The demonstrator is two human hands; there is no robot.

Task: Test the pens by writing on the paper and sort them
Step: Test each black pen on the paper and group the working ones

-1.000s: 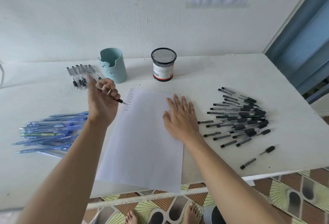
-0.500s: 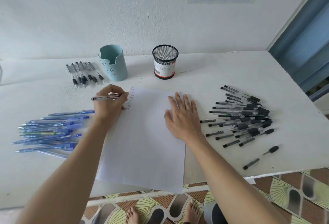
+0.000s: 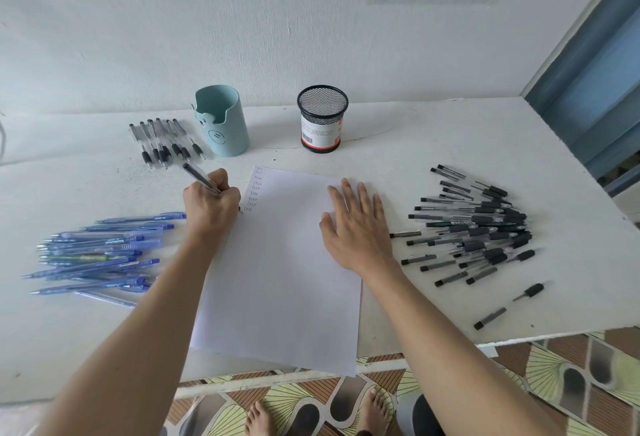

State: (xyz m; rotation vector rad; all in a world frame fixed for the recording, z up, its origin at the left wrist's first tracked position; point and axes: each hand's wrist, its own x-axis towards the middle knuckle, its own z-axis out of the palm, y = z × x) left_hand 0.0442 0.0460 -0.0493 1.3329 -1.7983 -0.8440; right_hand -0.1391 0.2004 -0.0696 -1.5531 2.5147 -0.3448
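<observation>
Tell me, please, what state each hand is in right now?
Left hand: holds a black pen, its tip at the paper.
Right hand: open, pressed flat on the paper.

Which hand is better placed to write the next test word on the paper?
Left. The left hand grips a pen with its tip at the paper, just under the written column; the right hand lies flat, steadying the sheet.

The table point(image 3: 415, 165) and paper point(image 3: 277, 279) are coloured white. The left pen pile point(image 3: 100, 255) is tinted blue, with one green pen point(image 3: 83, 257); the right pen pile point(image 3: 481, 231) is marked by black grips. A pale teal holder point(image 3: 221, 123), a black mesh cup point(image 3: 322, 106) and brown-yellow fan-patterned tiles point(image 3: 554, 366) are seen.
</observation>
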